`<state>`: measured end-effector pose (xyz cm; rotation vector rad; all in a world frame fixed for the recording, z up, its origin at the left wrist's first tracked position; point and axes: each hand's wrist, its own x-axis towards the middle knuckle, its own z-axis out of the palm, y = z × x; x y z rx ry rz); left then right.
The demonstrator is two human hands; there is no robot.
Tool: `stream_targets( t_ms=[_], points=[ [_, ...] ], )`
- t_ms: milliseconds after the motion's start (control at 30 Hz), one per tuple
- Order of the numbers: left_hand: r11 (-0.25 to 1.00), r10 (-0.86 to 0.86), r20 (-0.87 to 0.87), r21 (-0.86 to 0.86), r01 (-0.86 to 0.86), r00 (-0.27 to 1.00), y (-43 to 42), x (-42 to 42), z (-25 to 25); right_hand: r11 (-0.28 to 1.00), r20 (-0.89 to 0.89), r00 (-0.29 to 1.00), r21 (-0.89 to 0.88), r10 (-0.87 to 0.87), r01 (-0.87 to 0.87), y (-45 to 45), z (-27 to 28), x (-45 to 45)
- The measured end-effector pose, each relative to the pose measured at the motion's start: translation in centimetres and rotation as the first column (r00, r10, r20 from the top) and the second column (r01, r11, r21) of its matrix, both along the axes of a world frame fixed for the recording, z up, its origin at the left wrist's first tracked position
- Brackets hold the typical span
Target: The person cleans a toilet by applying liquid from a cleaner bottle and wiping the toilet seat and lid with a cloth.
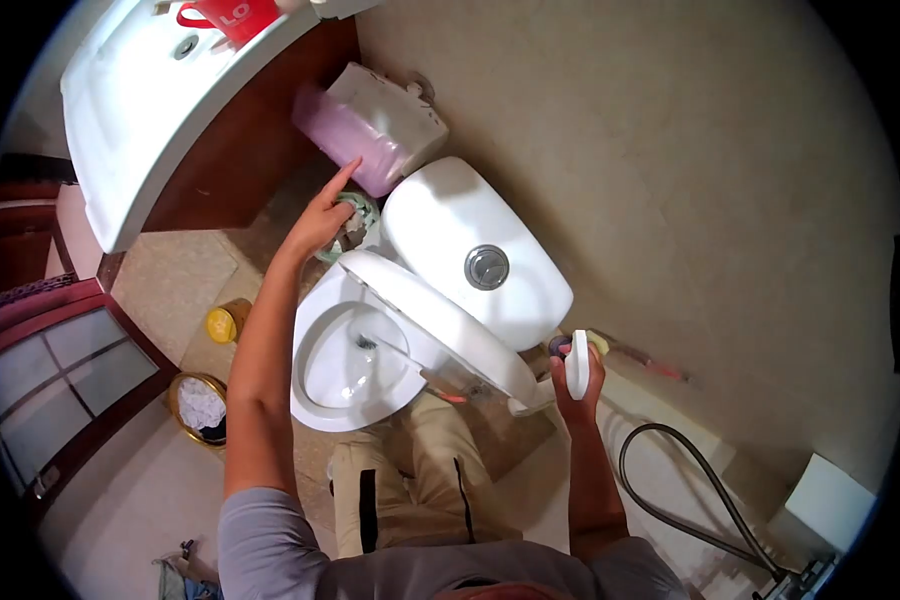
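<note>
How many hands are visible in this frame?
2: the left hand near the pink object beside the toilet tank, and the right hand gripping a white object. No others show.

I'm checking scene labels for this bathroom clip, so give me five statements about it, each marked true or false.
1. The toilet bowl is uncovered. True.
2. The left hand is inside the toilet bowl. False: it is beside the pink container, index finger extended.
3. The right hand holds a white object. True.
4. The yellow-lidded jar is on the floor. True.
5. The red mug is on the floor. False: it is on the washbasin.
</note>
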<state>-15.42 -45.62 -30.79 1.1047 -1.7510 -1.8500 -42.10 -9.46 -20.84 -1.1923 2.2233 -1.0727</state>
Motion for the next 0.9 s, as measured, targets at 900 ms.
stream_targets(
  t_ms=[900],
  points=[
    [0.869,-0.086,0.261,-0.453,0.201,0.961,16.1,5.1,16.2,0.976,0.238,0.951,0.046,0.196,-0.213,-1.9,0.8,-0.3]
  ],
)
